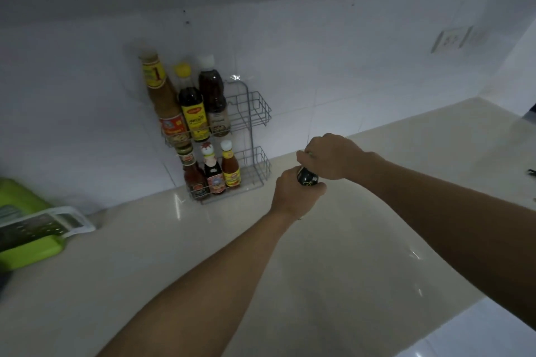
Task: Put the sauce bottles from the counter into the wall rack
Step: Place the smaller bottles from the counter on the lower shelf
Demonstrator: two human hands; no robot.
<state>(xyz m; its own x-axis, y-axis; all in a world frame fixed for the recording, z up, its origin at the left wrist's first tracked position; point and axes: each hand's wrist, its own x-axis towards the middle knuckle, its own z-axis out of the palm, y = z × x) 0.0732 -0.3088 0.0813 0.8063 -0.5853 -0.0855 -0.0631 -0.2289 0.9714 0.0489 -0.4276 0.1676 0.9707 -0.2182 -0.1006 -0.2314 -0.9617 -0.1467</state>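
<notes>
A small dark sauce bottle (307,177) with gold print is held over the counter, just right of the wall rack (255,113). My left hand (295,193) wraps around its body from below. My right hand (330,155) closes over its top, hiding the cap. The grey wire rack has two tiers. The upper tier carries three tall bottles (193,107) at its left, with its right part bare. The lower tier carries three short bottles (213,174), with a gap at its right end.
A pale glossy counter (203,255) runs along the white tiled wall. A green board with a white grater (37,229) lies at the far left. A wall socket (455,39) is at the upper right. Dark items show at the right edge.
</notes>
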